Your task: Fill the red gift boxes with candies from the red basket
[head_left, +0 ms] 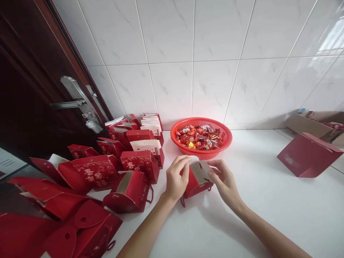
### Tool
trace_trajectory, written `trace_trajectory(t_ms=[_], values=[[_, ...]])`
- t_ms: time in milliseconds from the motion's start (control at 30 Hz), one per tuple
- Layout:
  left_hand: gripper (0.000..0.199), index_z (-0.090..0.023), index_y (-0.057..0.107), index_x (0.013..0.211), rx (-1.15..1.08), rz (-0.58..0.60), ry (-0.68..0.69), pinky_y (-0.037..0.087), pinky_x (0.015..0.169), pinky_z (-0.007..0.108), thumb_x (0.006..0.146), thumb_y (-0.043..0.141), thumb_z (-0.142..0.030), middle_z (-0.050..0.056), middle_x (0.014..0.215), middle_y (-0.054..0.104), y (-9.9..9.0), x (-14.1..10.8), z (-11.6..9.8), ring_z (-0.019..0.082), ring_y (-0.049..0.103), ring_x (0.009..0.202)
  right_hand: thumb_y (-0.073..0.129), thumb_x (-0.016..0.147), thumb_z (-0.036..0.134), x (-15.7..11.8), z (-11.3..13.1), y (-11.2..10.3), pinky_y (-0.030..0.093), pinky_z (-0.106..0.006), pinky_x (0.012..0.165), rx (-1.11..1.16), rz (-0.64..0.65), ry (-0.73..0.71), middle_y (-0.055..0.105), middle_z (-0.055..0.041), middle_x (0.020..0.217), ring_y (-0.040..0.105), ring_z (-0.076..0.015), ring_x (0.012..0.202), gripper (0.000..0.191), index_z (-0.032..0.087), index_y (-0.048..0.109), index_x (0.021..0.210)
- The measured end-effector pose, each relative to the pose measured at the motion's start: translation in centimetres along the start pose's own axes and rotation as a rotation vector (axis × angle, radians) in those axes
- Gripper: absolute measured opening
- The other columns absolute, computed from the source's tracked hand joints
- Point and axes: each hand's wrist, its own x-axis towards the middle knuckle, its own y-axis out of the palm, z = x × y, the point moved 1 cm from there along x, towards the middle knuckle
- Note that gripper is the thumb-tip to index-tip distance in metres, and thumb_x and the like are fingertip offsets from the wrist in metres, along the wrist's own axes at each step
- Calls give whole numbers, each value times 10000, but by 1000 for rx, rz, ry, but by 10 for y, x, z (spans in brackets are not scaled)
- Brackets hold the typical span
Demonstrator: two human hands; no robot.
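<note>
A small red box (194, 186) with a cord handle stands on the white table in front of the basket, its pale inner flap raised. My left hand (177, 177) pinches the rounded tip of that flap on the left. On the right, my right hand (224, 181) grips the flap's other edge, thumb on the pale side near two dark slots. Just behind the box is a red plastic basket (201, 154) holding several wrapped candies (199, 138). What lies inside the box cannot be seen.
Several red boxes (94, 172) crowd the table's left side, near a dark door (29, 71). One red box (309, 156) stands at the right before a cardboard carton (309, 125). A tiled wall (172, 89) closes off the back of the white table (255, 172).
</note>
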Motion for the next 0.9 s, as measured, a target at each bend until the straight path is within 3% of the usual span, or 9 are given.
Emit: trace_trajectory(t_ms=[67,167,300,467,600,733,900], values=[[159,-209,697,1036,7,12,-71,582,873,329,928,595,-267,71,1036,738,-1,1,2,205,708,978,582,932,467,0,-1,1,576,-335,621,-7,-7,18,716,-85,1010,698,-233,817,250,219,595,904],[319,-202,648,1109,16,62,-118,563,926,353,804,723,-260,77,1100,705,-3,3,1,230,677,1055,555,954,453,-4,-3,2,529,-308,550,-100,-54,-56,712,-60,875,649,-194,675,257,211,642,950],[343,-216,641,1065,-46,89,-35,541,958,364,751,570,-98,64,1104,664,-11,6,-4,222,655,1077,518,984,352,-11,-4,4,519,-305,558,-185,-117,-273,715,-97,1026,658,-190,725,172,223,604,910],[446,-221,681,1032,-187,124,3,527,993,385,695,445,-51,75,1206,650,-23,10,-1,231,637,1143,520,978,261,-13,-4,1,522,-323,611,-261,-153,-481,705,-127,1085,686,-226,855,134,229,561,854],[516,-251,723,1057,-162,178,-129,551,961,369,718,401,-33,62,1281,657,-24,12,8,229,632,1188,532,977,339,-8,-6,-1,525,-332,599,-225,-210,-363,712,-121,1090,679,-232,838,187,233,576,831],[454,-246,764,1003,-124,198,-301,589,832,335,761,418,-77,63,1291,671,-24,15,19,236,653,1163,576,946,424,-3,-6,-3,509,-313,560,-113,-237,-199,716,-85,1016,640,-200,738,218,233,615,847],[395,-208,788,1008,-213,235,-529,573,910,364,756,491,-145,69,1151,763,-28,20,27,253,691,1107,600,897,450,3,-12,-7,518,-324,607,-16,-195,-10,669,-36,803,617,-205,706,234,226,591,829]])
